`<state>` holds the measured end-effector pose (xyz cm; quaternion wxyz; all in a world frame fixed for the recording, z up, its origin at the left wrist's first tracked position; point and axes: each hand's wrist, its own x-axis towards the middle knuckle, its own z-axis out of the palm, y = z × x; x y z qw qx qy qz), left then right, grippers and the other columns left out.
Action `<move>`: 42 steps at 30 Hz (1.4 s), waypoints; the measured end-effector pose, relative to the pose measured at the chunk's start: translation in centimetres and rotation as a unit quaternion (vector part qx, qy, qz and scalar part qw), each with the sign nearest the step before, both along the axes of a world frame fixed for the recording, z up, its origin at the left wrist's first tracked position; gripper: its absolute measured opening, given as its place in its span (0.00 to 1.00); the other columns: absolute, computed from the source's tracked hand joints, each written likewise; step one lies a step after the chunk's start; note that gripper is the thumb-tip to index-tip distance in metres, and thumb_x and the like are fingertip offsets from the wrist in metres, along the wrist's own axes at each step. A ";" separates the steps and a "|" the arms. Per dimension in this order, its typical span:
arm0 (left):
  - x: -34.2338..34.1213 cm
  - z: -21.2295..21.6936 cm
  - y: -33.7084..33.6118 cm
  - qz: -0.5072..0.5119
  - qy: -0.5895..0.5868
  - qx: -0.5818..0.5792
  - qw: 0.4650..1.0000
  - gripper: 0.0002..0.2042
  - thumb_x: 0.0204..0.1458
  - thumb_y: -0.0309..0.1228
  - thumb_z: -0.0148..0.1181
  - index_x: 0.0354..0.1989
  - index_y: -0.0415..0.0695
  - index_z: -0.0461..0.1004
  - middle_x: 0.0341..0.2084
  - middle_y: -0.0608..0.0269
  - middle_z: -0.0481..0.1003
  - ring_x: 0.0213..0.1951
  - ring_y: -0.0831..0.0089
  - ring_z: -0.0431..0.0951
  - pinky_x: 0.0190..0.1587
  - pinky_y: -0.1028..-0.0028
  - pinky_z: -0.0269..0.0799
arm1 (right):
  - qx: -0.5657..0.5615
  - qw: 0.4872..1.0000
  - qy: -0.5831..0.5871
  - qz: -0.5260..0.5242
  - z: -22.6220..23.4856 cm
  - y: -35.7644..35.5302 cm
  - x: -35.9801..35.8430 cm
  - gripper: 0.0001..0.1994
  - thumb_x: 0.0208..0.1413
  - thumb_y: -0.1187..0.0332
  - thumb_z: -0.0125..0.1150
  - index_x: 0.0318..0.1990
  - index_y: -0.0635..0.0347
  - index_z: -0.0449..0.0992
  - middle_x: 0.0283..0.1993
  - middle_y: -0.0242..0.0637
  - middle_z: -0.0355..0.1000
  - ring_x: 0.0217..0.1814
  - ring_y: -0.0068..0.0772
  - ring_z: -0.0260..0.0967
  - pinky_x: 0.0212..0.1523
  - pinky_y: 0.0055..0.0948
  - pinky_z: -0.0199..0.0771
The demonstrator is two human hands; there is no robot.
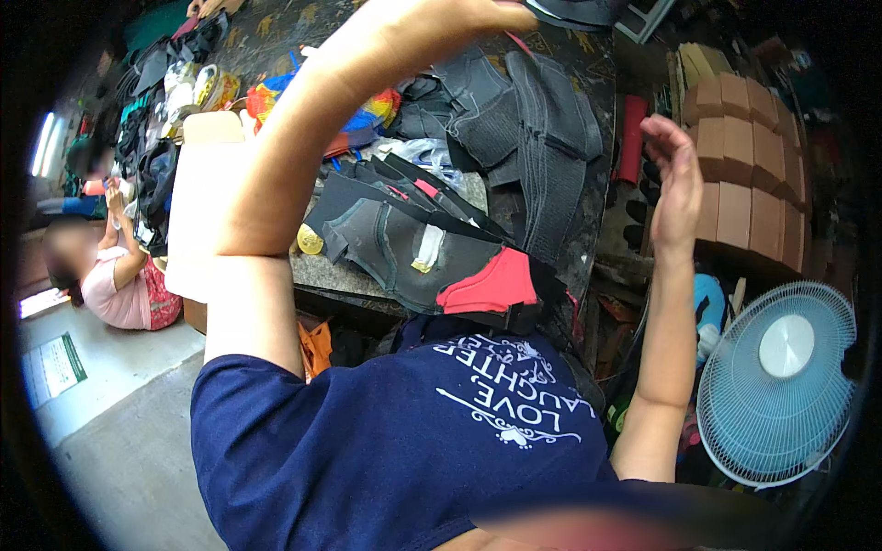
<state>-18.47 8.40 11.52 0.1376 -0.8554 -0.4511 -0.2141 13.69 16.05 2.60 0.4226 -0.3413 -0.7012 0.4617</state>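
My left arm is lifted and bent across the upper part of the head view. My left hand [487,13] is at the top edge beside a dark, curved thing [574,11]; its fingers are mostly cut off, so its grip does not show. On the right my right hand [675,174] is raised with loosely bent fingers and nothing in them. Between my arms, on the worktable, lies a layered stack of dark grey cut pieces [386,241] with a pink-red patch [491,283]. Behind it are long black textured pieces [542,138].
A blue fan [781,386] stands at lower right, below stacked brown boxes [753,161]. A red roll [632,138] is beside the table. Left of my arm are a white panel [197,202] and a seated person in pink [119,280]. Colourful bundles [377,115] lie behind my forearm.
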 end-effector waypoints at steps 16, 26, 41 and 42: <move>12.5 -13.8 5.7 -0.198 -0.009 -0.009 0.980 0.30 0.47 0.27 0.57 0.63 0.59 0.64 0.66 0.55 0.57 0.62 0.58 0.65 0.59 0.63 0.68 | -0.408 0.891 0.197 -0.016 -6.4 -2.5 7.8 0.09 0.64 0.62 0.54 0.46 0.55 0.70 0.30 0.32 0.70 0.21 0.21 0.63 0.20 0.23 0.62; 7.6 -22.7 8.3 -0.168 0.208 -0.189 0.945 0.26 0.50 0.30 0.58 0.61 0.56 0.67 0.65 0.63 0.61 0.66 0.61 0.61 0.68 0.59 0.57 | -0.400 0.889 0.210 -0.075 -7.0 -3.0 9.1 0.12 0.61 0.74 0.54 0.52 0.59 0.71 0.47 0.34 0.75 0.45 0.26 0.73 0.48 0.27 0.74; 2.9 -17.9 10.4 -0.036 0.048 -0.305 0.951 0.15 0.47 0.39 0.65 0.38 0.42 0.78 0.30 0.52 0.79 0.36 0.53 0.80 0.39 0.61 0.75 | -0.364 0.895 0.258 0.009 -4.4 -1.3 6.9 0.09 0.63 0.72 0.53 0.49 0.59 0.71 0.48 0.35 0.73 0.47 0.26 0.70 0.48 0.26 0.70; 2.5 -16.9 10.1 -0.034 -0.054 -0.292 0.954 0.13 0.49 0.37 0.63 0.38 0.40 0.78 0.29 0.52 0.79 0.34 0.56 0.81 0.38 0.62 0.75 | -0.367 0.875 0.292 0.117 -3.9 -1.0 6.8 0.10 0.63 0.72 0.53 0.50 0.60 0.72 0.51 0.36 0.73 0.52 0.27 0.71 0.53 0.28 0.72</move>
